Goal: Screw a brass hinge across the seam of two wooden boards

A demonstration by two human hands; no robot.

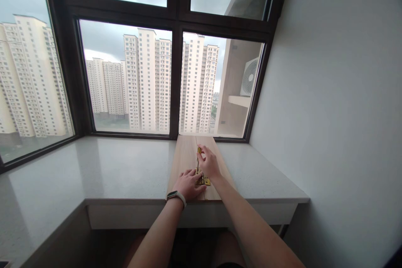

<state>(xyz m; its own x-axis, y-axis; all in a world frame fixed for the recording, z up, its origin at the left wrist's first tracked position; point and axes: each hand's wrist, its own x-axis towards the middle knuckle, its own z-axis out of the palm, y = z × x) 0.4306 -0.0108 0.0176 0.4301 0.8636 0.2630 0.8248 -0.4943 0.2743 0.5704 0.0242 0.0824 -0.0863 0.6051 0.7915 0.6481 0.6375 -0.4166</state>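
Note:
My right hand [209,163] is closed around the yellow-and-black handle of a screwdriver [199,150], which stands upright with its thin shaft pointing down. Below it, a gold-coloured hinge [206,181] lies on a light wooden board [184,155], across a seam that runs along the wood. My left hand [188,185] rests on the board with its fingers stretched out. Its index finger and thumb reach over the hinge and cover part of it. Whether the screwdriver's tip sits in a screw is too small to tell.
The board lies on a pale stone counter [135,167] whose front edge runs close to my forearms. Dark-framed windows [176,83] rise behind it. A white wall [326,92] bounds the right side. A pale wristband [177,195] is on my left wrist.

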